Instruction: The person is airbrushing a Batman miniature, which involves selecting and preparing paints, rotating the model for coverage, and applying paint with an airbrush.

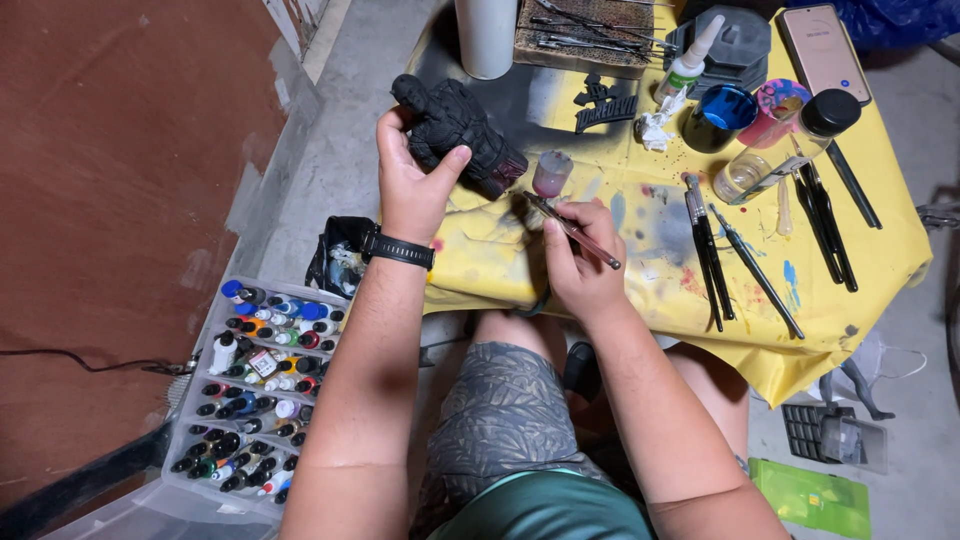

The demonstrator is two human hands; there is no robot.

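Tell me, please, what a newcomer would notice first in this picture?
The left hand holds up a black figure over the paint-stained yellow table cover. The right hand points a thin brush at its lower end. On the floor to the left sits a clear box full of small paint bottles.

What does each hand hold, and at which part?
Left hand grips the dark figure around its upper end; right hand pinches a thin brush at mid-handle.

a dark, nearly black sculpted figure (455, 135) with a rough, bark-like texture is held up off the yellow-covered surface, lying tilted with its head end up-left and its reddish base down-right; a thin paintbrush (570, 230) with a pinkish handle slants with its tip toward that base
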